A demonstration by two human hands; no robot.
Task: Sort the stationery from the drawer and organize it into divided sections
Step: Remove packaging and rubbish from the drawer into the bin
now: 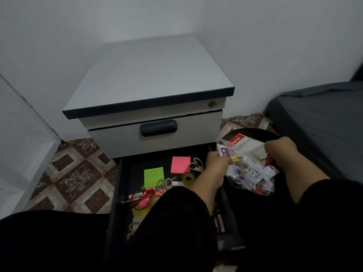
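Black-sleeved arms reach over an open drawer (pixel 119 193) strewn with scissors (pixel 165 184), a tape roll (pixel 188 178) and green (pixel 153 176) and pink sticky notes (pixel 180 164). Just beyond, to the right, the left hand (pixel 216 165) and right hand (pixel 280 150) each grip, fingers curled, a clear bag of packaged stationery (pixel 247 169) over a dark round bin (pixel 253 133). Sorting seems barely begun; next, likely, emptying that bag without spilling it, below the grey cabinet (pixel 153 75).
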